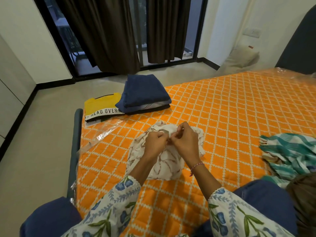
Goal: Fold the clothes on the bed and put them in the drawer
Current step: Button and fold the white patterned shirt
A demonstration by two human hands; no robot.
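A crumpled white garment with brown line print (164, 161) lies on the orange patterned bed (230, 108) in front of me. My left hand (154, 142) and my right hand (185, 142) sit close together above it, each pinching a bit of its fabric near the top edge. Folded clothes sit at the bed's far left corner: a dark blue folded garment (143, 91) on top of a small pile, and a yellow printed T-shirt (100, 106) beside it. A teal and white striped cloth (290, 154) lies unfolded at the right.
The bed's grey frame edge (76, 142) runs along the left, with bare floor (42, 142) beyond. Clear plastic wrap (106, 132) covers the mattress edge. Dark curtains (111, 31) hang before a glass door. A brown cloth (304, 202) lies at the right.
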